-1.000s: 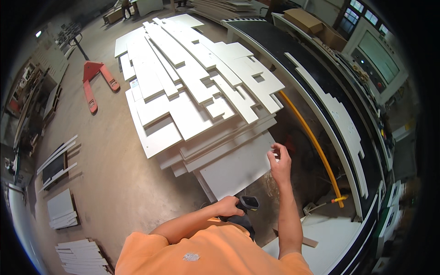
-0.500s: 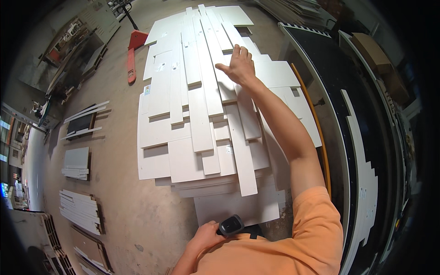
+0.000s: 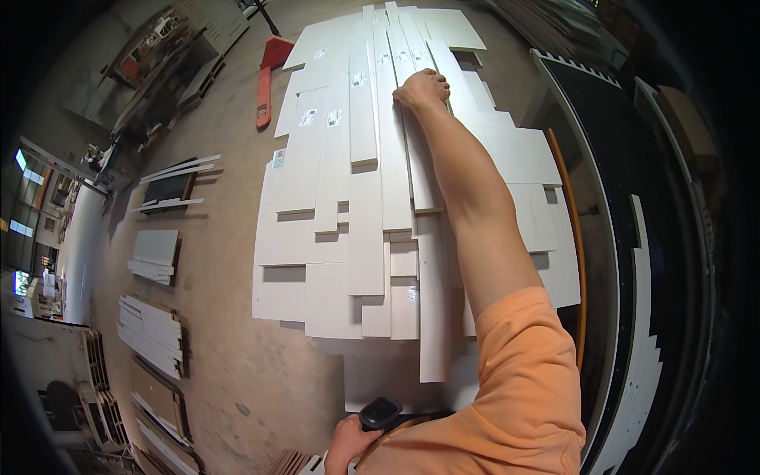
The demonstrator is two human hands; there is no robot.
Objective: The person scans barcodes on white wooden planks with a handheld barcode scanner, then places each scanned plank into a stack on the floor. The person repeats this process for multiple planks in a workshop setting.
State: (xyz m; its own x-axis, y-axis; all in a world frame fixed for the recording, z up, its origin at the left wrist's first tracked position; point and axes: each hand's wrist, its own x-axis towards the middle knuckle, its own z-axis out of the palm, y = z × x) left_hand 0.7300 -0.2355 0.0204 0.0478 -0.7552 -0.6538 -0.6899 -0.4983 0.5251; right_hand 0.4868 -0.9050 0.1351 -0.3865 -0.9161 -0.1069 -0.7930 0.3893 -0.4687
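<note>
In front of me lies a wide stack of white boards, long narrow strips overlapping on top of broader panels. Several boards carry small printed labels. My right arm reaches far over the stack. There my right hand has its fingers curled down over a narrow white board; the fingertips are partly hidden. Low by my body, my left hand is wrapped round a black handheld scanner, whose rounded head points up. One long strip juts toward me past the stack's near edge.
A red pallet jack stands beyond the stack's left side. Smaller piles of boards sit on the floor at left. Along the right run an orange bar and a long black-topped bed bearing white strips.
My right hand has gone from spread fingers above the boards to curled fingers on a narrow board. My view has shifted, so the stack appears farther right. The left hand still holds the scanner.
</note>
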